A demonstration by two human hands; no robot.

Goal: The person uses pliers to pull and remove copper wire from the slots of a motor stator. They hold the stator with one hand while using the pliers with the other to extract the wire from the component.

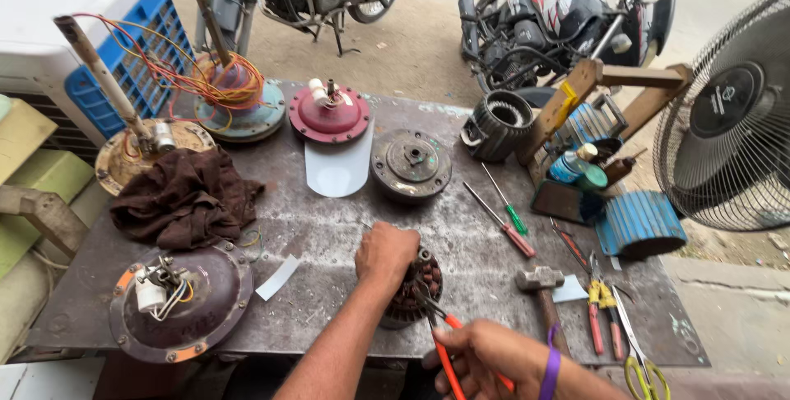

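While the left hand clamps down over a dark round fan-motor stator with copper windings at the near middle of the worn grey metal workbench, the right hand grips orange-handled pliers, their tip biting into the stator's near right edge. The work looks to be at the stage of pulling or cutting winding wire; a steady hold and a careful tug seem called for. A wooden-handled hammer lies just right, a brown rag far left
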